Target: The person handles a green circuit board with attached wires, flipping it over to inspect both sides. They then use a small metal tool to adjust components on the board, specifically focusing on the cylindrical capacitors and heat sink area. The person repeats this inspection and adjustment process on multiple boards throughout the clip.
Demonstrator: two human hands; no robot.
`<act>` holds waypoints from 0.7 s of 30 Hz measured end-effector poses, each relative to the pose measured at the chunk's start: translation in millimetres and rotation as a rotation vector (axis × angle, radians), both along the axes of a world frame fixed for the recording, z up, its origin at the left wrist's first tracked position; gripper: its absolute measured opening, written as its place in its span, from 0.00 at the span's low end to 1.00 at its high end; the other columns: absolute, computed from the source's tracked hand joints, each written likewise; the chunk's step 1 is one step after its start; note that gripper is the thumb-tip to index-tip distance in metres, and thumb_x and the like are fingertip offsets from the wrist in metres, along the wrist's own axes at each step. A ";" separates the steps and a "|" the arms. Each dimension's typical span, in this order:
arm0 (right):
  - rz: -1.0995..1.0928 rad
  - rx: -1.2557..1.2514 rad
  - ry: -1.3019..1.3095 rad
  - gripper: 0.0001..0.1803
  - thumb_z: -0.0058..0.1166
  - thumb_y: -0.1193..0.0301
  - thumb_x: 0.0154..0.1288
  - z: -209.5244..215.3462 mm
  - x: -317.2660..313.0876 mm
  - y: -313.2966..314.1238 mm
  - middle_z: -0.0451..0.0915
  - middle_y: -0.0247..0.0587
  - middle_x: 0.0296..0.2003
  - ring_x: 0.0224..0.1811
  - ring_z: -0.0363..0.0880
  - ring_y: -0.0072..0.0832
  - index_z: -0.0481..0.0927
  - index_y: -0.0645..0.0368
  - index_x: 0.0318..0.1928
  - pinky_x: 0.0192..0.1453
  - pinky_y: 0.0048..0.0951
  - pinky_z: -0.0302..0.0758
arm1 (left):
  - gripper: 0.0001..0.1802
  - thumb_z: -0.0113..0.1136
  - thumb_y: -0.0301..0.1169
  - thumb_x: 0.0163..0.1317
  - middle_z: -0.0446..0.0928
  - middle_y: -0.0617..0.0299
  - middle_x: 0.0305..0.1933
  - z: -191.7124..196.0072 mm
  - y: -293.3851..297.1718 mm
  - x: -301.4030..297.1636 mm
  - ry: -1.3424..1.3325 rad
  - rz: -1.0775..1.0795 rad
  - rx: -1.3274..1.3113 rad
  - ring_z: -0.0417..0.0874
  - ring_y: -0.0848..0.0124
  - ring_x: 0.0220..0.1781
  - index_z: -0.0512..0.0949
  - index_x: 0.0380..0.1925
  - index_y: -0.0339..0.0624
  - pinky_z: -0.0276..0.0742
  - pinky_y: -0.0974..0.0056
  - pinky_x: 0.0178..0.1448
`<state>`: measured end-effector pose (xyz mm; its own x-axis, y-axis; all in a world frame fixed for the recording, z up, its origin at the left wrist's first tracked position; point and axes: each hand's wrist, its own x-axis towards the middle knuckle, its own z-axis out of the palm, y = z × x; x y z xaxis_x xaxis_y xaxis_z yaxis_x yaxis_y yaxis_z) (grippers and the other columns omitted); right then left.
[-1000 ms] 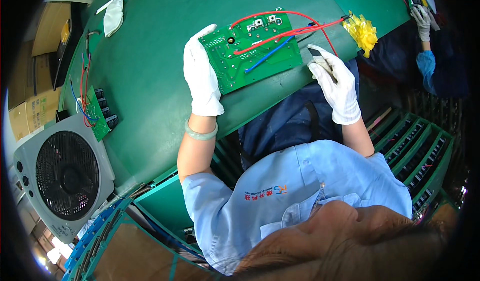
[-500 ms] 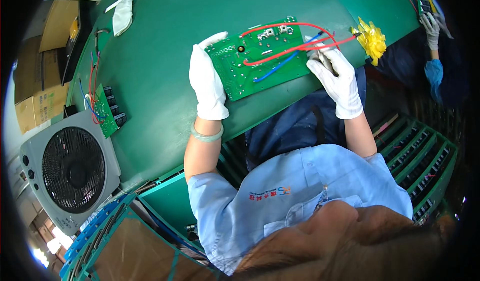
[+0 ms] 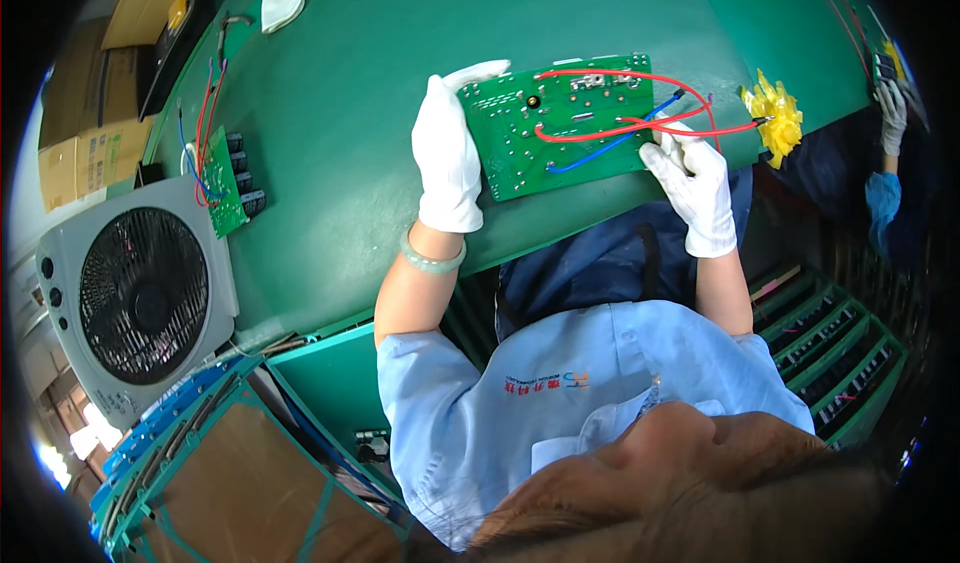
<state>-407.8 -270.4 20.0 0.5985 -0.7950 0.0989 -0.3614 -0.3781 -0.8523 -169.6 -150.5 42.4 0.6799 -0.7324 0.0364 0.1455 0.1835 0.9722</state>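
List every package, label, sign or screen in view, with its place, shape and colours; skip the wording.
Brown cardboard boxes: far left beyond the green table, stacked, rectangular, dark print on one side.
Yellow label: on the top cardboard box, upper left, small.
Embroidered chest logo: on the person's light blue shirt, small, red and blue.
No screens or signs show.

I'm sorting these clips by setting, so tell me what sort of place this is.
Probably an electronics assembly line. White-gloved hands, left hand and right hand, hold a green circuit board with red and blue wires on a long green worktable; a second wired board lies further along.
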 end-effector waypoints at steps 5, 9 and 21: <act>-0.020 0.171 -0.107 0.19 0.67 0.71 0.61 -4.4 2.1 3.2 0.77 0.36 0.26 0.27 0.75 0.19 0.81 0.64 0.51 0.35 0.24 0.76 | 0.32 0.27 0.45 0.80 0.83 0.57 0.46 -2.4 1.2 2.9 -0.061 -0.002 0.039 0.81 0.72 0.44 0.80 0.46 0.33 0.75 0.68 0.54; 0.005 0.102 -0.066 0.19 0.65 0.72 0.63 -6.9 0.3 0.1 0.78 0.37 0.28 0.28 0.76 0.18 0.80 0.65 0.52 0.35 0.24 0.78 | 0.32 0.29 0.47 0.80 0.83 0.58 0.44 -0.2 0.3 2.2 0.018 -0.025 0.003 0.80 0.75 0.43 0.80 0.47 0.34 0.75 0.69 0.53; 0.017 0.090 -0.075 0.19 0.64 0.71 0.64 -11.9 -0.4 -1.2 0.81 0.42 0.33 0.31 0.80 0.20 0.79 0.67 0.53 0.36 0.25 0.80 | 0.33 0.28 0.47 0.79 0.84 0.57 0.44 1.8 2.9 4.2 0.005 -0.021 0.035 0.82 0.73 0.42 0.81 0.44 0.34 0.77 0.69 0.50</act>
<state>-408.2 -271.5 8.1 0.6053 -0.7927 0.0726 -0.2893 -0.3040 -0.9077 -165.4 -147.6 44.2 0.6643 -0.7474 0.0068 0.1542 0.1459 0.9772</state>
